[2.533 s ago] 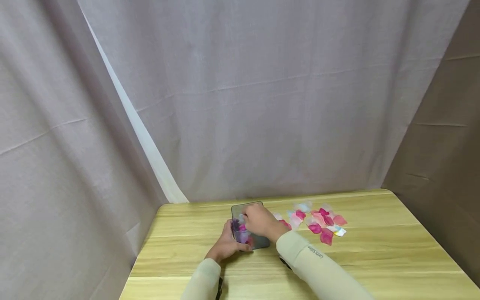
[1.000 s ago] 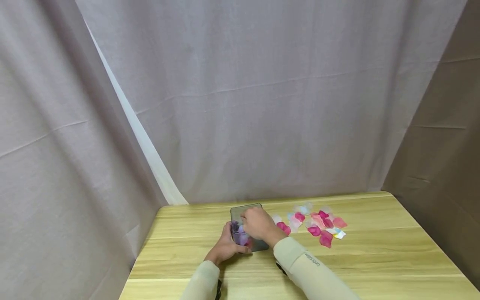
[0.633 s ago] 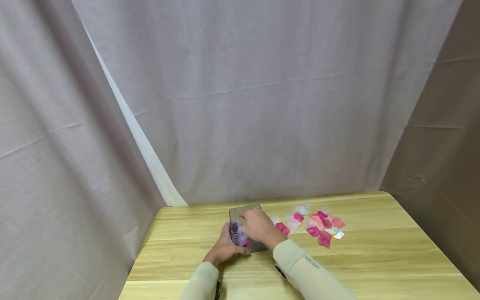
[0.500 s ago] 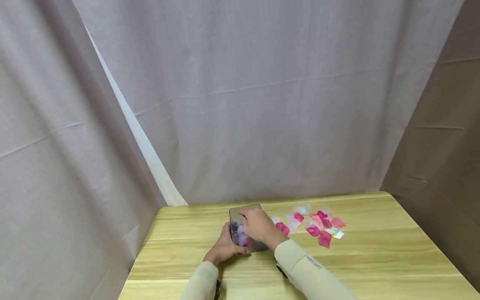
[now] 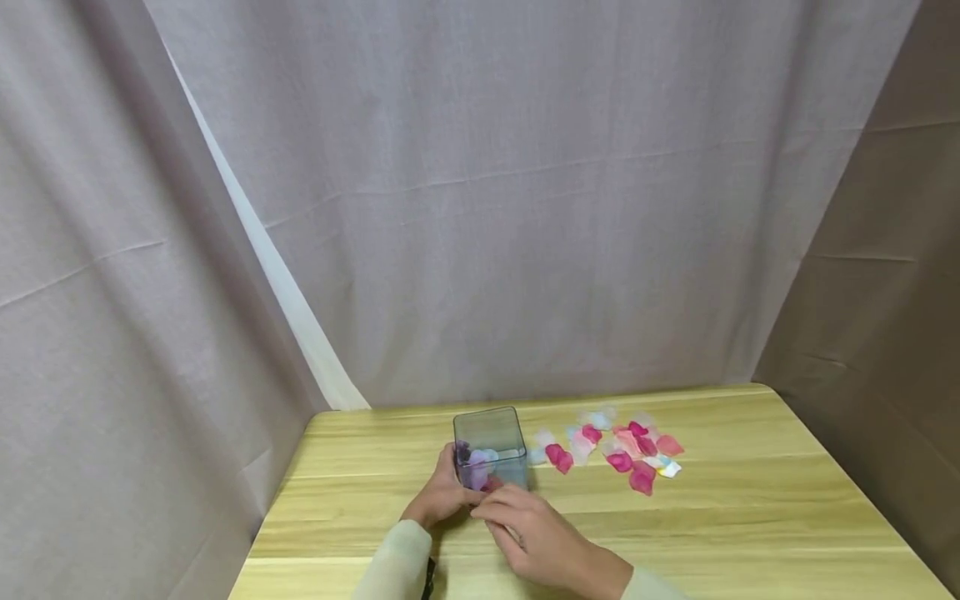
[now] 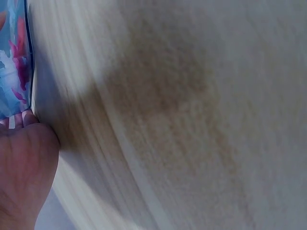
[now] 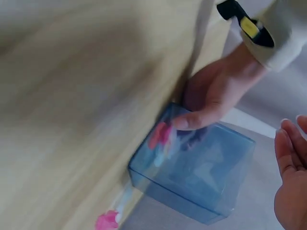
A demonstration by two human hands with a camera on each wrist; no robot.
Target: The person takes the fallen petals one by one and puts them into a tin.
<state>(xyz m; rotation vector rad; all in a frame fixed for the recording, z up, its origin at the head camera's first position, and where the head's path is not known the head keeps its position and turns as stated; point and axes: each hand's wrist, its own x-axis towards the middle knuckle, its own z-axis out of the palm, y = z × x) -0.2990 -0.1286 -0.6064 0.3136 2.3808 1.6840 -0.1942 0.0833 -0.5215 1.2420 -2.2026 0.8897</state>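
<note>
A see-through blue-grey plastic box [image 5: 491, 429] stands on the table with petals [image 5: 478, 473] in purple, pale blue and pink inside. My left hand [image 5: 437, 498] grips its left side, the thumb lying across the near wall; in the right wrist view that thumb presses on the box [image 7: 216, 163]. Only a strip of box and the heel of the left hand [image 6: 26, 165] show in the left wrist view. My right hand [image 5: 540, 535] hovers just in front of the box, near the left thumb. Its fingers [image 7: 288, 148] are relaxed, with nothing visible in them.
Loose fabric-like petals [image 5: 642, 477] in pink, white and pale blue are scattered right of the box. The wooden table [image 5: 750, 517] ends at a grey curtain [image 5: 525, 250] behind, with more curtain at both sides.
My right hand has come out of the box and down toward the near side, uncovering the box and its petals. The left hand keeps its hold on the box.
</note>
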